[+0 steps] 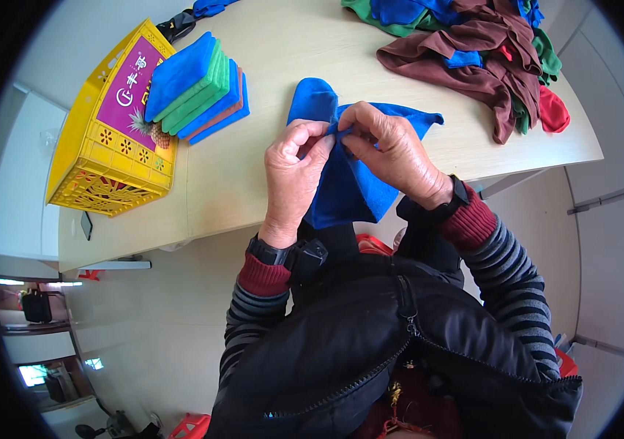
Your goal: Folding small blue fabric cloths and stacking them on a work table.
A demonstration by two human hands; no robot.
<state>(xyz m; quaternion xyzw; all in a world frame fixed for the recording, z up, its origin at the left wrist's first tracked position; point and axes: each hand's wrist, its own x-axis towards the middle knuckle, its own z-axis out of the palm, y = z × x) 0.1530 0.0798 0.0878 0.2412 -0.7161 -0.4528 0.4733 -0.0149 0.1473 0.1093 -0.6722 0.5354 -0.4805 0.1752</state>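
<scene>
A: What do the two hands hold?

B: Both grasp one blue cloth (345, 186). The left hand (293, 172) pinches its upper edge between thumb and fingers; the right hand (392, 150) pinches the same edge just beside it, so the fingertips of the two nearly touch.

A: Where does the cloth lie?

B: Partly on the pale bench (282, 66), near its front edge, with the lower part hanging over the edge toward the person. One corner points right across the bench top.

A: How is this step best done?

B: By my judgement, the edges should be matched corner to corner before the fold is pressed flat. Keeping the pinch close to the edge, and the cloth taut between the hands, should prevent creases.

A: What else is shown?

B: A stack of folded cloths (198, 88), blue, green and brown, rests to the left, overlapping the rim of a yellow crate (110, 146). A loose heap of brown, green, blue and red cloths (487, 51) lies well apart at the upper right.
</scene>
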